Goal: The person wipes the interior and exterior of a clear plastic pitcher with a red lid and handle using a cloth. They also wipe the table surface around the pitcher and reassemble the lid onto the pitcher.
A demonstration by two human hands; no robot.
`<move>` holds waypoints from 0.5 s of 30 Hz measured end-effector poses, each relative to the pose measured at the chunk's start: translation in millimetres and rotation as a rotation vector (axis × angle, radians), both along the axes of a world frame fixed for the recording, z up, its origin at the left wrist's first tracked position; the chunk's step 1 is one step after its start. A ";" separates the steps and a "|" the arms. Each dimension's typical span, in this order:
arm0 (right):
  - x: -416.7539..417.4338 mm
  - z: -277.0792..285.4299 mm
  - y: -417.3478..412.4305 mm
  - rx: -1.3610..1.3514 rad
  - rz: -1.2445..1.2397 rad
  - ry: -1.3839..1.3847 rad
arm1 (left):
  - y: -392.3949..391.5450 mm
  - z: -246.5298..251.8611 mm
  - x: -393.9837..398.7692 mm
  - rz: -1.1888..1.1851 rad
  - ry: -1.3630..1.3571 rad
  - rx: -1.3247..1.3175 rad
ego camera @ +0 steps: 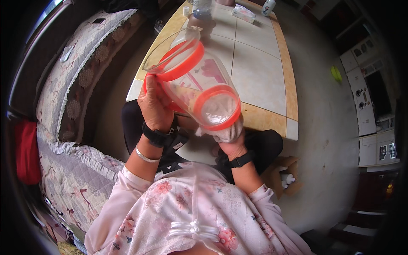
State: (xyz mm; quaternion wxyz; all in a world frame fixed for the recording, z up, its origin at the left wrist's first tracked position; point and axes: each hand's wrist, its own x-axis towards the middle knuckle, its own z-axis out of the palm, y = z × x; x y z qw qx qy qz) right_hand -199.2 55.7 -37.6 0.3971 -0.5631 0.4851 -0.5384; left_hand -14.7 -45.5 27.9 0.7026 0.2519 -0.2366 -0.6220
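Observation:
A clear pitcher (212, 71) with red bands and a pink printed design is tilted above the near end of the table, its spouted rim up and to the left. My left hand (155, 100) grips its red handle, thumb on top. Against the pitcher's base, my right hand (234, 140) holds a pale cloth (230, 132). Part of the cloth shows through the clear bottom. The pitcher hides most of the right fingers.
The tiled table (258, 79) stretches ahead, bearing a tissue box (244, 13), a floral cup (268, 7) and a white-capped container (186, 11). A quilted sofa (73, 63) runs along the left. Right of my knee, a cardboard box (277, 178) holds white bottles. White cabinets (358, 95) stand far right.

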 end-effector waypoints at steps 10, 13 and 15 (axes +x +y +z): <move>23.0 7.2 5.8 0.251 0.051 -0.760 | 8.7 9.7 -4.2 -0.164 0.019 -0.008; 13.0 -39.2 -1.4 0.252 0.130 -1.300 | 15.9 13.1 -7.0 -0.247 0.016 -0.037; 7.2 -42.4 -12.2 0.070 0.290 -1.455 | 17.2 18.2 -2.6 -0.256 -0.054 -0.041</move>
